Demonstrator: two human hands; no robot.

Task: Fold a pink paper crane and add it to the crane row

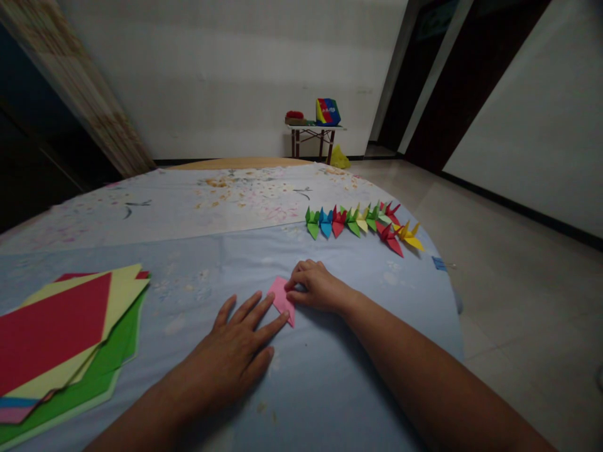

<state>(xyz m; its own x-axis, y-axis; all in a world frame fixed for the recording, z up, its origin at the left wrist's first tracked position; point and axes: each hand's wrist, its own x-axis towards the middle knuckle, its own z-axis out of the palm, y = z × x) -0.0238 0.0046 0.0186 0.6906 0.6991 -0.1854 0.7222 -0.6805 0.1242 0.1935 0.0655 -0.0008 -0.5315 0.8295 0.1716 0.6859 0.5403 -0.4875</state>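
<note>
A small piece of folded pink paper (279, 290) lies on the blue cloth between my two hands, its narrow tip pointing toward me. My left hand (242, 342) is spread flat, fingers apart, with two fingertips resting on the paper's left edge and lower tip. At the paper's right edge, my right hand (313, 285) pinches with thumb and curled fingers; the pinched edge is partly hidden. Beyond my hands stands a row of folded paper cranes (338, 221) in green, blue, red and yellow.
A stack of coloured paper sheets (56, 333) lies at the left of the round table, covered by a floral tablecloth (179, 207). Near the right edge is a blue clip-like object (439, 263). By the far wall, a small table (313, 128) carries a colourful box (327, 112).
</note>
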